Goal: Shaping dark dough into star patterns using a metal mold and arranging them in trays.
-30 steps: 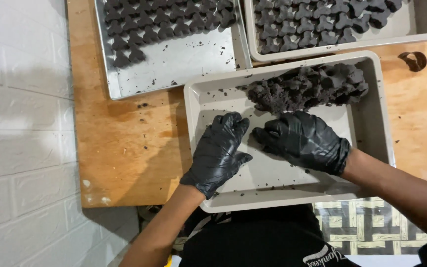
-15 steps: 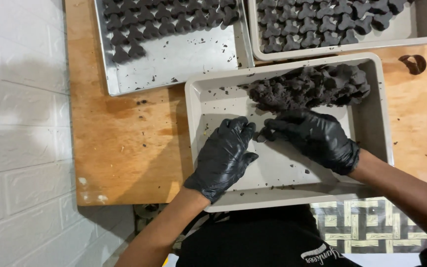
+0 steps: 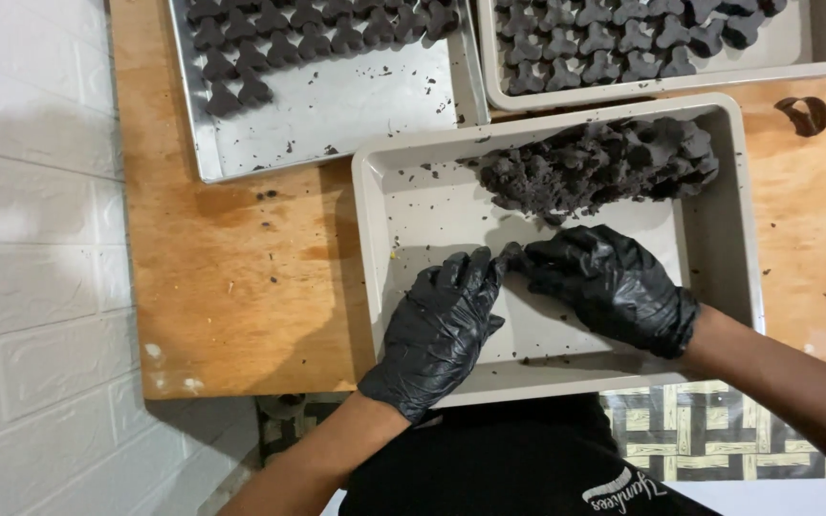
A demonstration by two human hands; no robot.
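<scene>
Inside the tray (image 3: pixel 375 248), both gloved hands pinch one dark piece (image 3: pixel 511 256) between them: left hand (image 3: pixel 442 325), right hand (image 3: pixel 614 287); the heap (image 3: pixel 595 162) lies beyond.

You face three trays on one wooden board (image 3: pixel 241 277): a beige tray (image 3: pixel 719 287) with one heap of dark material (image 3: pixel 595 167), a metal tray (image 3: pixel 336 105), and a second beige tray (image 3: pixel 662 88), both holding many dark shaped pieces. Your two gloved hands (image 3: pixel 442 330) (image 3: pixel 609 287) show.
</scene>
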